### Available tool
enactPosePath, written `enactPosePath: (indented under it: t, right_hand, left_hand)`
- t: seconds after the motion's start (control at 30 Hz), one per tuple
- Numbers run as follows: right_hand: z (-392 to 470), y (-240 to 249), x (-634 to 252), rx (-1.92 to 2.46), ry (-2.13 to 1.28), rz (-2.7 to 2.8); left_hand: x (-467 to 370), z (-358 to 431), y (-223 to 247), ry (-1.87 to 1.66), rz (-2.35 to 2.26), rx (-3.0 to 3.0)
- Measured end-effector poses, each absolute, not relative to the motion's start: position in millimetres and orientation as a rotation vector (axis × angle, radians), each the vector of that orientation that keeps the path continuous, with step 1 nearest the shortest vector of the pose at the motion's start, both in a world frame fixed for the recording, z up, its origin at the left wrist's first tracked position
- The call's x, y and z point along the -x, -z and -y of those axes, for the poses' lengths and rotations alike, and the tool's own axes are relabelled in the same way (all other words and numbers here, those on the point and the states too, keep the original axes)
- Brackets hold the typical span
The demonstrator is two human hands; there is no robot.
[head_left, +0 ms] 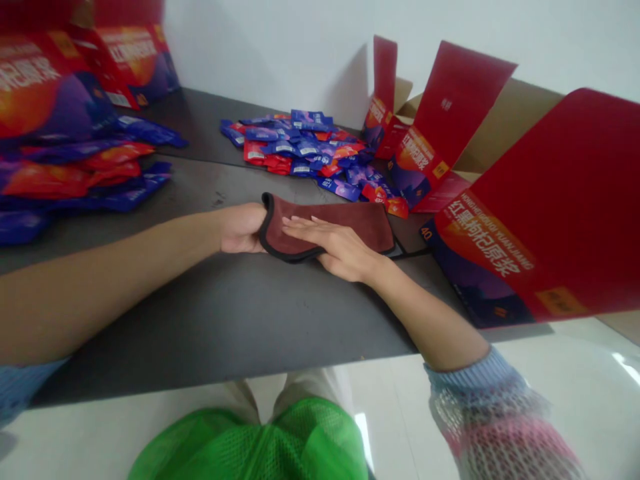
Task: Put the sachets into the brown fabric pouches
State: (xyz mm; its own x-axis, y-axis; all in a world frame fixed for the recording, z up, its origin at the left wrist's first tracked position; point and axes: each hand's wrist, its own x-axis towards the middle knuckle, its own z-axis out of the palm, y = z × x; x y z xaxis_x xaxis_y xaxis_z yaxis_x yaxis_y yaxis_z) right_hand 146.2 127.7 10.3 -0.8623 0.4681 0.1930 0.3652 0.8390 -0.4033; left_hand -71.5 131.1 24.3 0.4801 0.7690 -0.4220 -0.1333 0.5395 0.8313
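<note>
A reddish-brown cloth [350,223] with a black edging lies folded flat over the dark tabletop. Its left end curls up around the fingers of my left hand [243,228], which reach in under the cloth. Those fingers are hidden, so their grip does not show. Resting on top of the cloth, my right hand [340,247] is open, palm down with its fingers stretched out to the left.
Behind the cloth is a pile of blue and red sachets [305,143]. More sachets [90,173] lie at left, before red printed boxes [135,60]. Open red cartons [500,247] line the right side. The dark table [225,320] has its front edge near my legs.
</note>
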Motion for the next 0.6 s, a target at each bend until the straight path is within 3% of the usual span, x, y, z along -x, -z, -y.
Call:
enactPosePath:
  t: [0.37, 0.47, 0.6]
  right_hand:
    - [-145.3, -24.1, -175.2, 1.457, -0.027, 2.712]
    - [-151.6, -19.7, -190.2, 1.550, -0.080, 2.577]
    - [-156.5, -15.5, -202.3, 1.362, -0.270, 2.325]
  left_hand:
    - [86.7, -145.4, -6.0, -0.507, -0.839, -0.839]
    - [85.8, -145.7, -6.6, -0.516, -0.834, -0.824]
    - [80.0, -140.2, -11.6, -0.562, -0.879, -0.802]
